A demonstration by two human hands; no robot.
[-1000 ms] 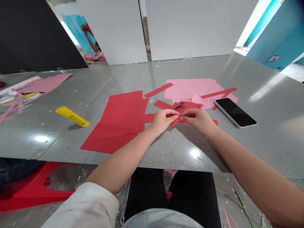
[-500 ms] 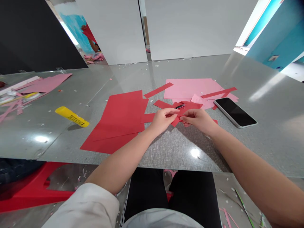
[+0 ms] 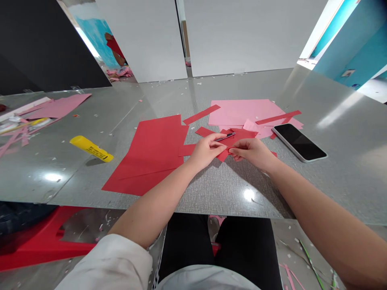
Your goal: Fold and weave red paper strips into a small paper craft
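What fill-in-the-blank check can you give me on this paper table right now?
The left hand and right hand together pinch a small ____ paper piece.
The glue stick lying left of the hands is ____.
The phone lies to the ____ of the hands.
Missing: red; yellow; right.

**Red scrap pinched at both ends**

The small red paper scrap (image 3: 224,153) sits dead centre, low over the grey table (image 3: 211,189), caught between two sets of fingertips. The left hand (image 3: 205,151) pinches its left end and the right hand (image 3: 250,152) its right end. It's a narrow piece of plain matte red, and one pointed corner dips toward the tabletop. Fingers cover most of it, so whether it is folded or flat cannot be told.
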